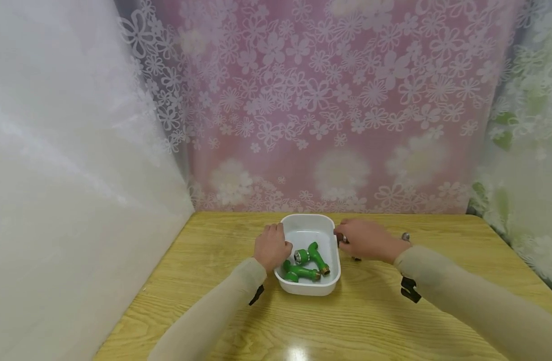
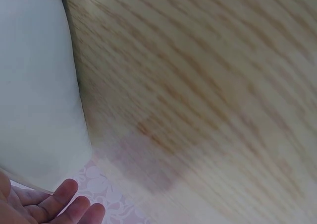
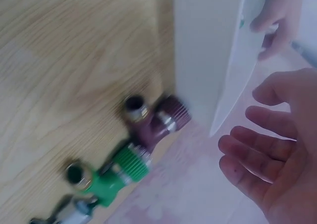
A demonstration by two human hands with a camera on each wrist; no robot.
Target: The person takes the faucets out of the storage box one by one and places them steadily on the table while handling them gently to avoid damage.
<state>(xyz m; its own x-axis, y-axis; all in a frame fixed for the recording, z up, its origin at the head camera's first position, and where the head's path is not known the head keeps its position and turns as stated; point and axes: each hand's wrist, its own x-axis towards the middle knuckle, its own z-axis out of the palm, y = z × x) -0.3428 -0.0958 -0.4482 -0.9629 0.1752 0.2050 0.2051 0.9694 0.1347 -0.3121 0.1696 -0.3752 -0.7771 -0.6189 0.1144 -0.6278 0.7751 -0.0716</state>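
Observation:
A white rectangular basin [image 1: 308, 290] stands on the wooden table with two green pipe fittings [image 1: 318, 260] inside, their threaded ends brass-coloured. My left hand [image 1: 272, 246] grips the basin's left rim, thumb toward the inside; its fingertips [image 2: 64, 192] show beside the wall in the left wrist view. Just outside the right rim is my right hand [image 1: 368, 239], its fingers loosely bent and holding nothing in the right wrist view. Near it on the table lie a maroon fitting [image 3: 153, 130], another green fitting [image 3: 106, 187] and a chrome piece [image 3: 74, 211], mostly hidden by my hand in the head view.
The wooden table [image 1: 203, 311] reaches back to a pink floral curtain [image 1: 330, 110]. A white sheet [image 1: 77, 150] hangs along the left edge, and a pale flowered curtain [image 1: 528, 165] along the right. Black straps circle both wrists.

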